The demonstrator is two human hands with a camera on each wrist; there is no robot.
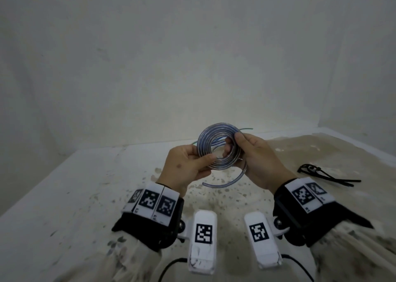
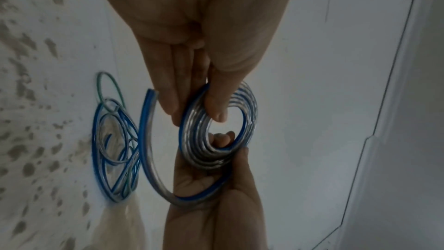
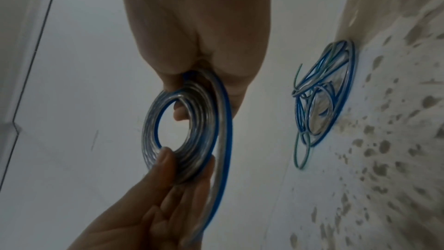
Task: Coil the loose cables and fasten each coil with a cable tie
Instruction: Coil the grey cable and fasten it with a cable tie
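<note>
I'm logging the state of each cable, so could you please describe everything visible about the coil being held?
The coil is a clear, silvery flat cable with a blue stripe along one edge, wound into a tight ring of several turns with an open centre. It is held upright above the table, pinched by the left hand on one side and the right hand on the other. Its loose end curves free below. No cable tie is on it.

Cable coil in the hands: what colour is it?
Clear silvery cable coil with a blue stripe along one edge; the right wrist view shows it best.
</note>
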